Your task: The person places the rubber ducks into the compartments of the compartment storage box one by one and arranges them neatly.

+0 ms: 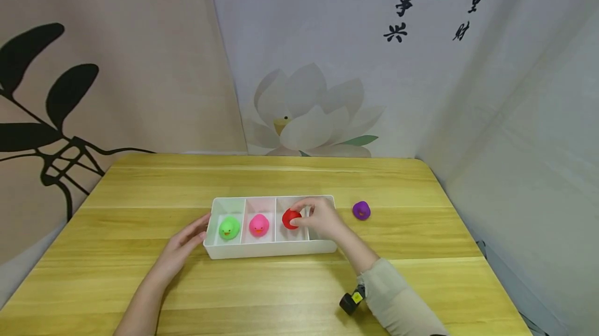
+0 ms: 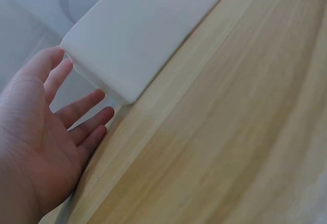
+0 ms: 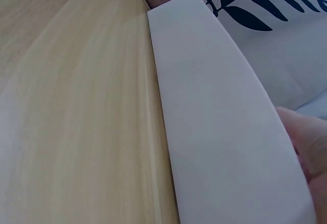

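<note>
I see the red toy (image 1: 288, 218) pinched between my right hand's (image 1: 322, 217) thumb and fingers, just left of the palm, at the third compartment; whether it touches the floor there, I can't tell. The white tray (image 1: 271, 250) runs lengthwise from my left hand (image 1: 179, 250), whose fingers are spread at its near end, to beneath my right. The purple toy (image 1: 362, 210) lies on the table, right of my right hand, the nearer one, and well apart from my left.

Behind the white tray (image 1: 273, 250), the table (image 1: 271, 176) gives free passage; dividers (image 1: 243, 219) bar sideways moves inside.
</note>
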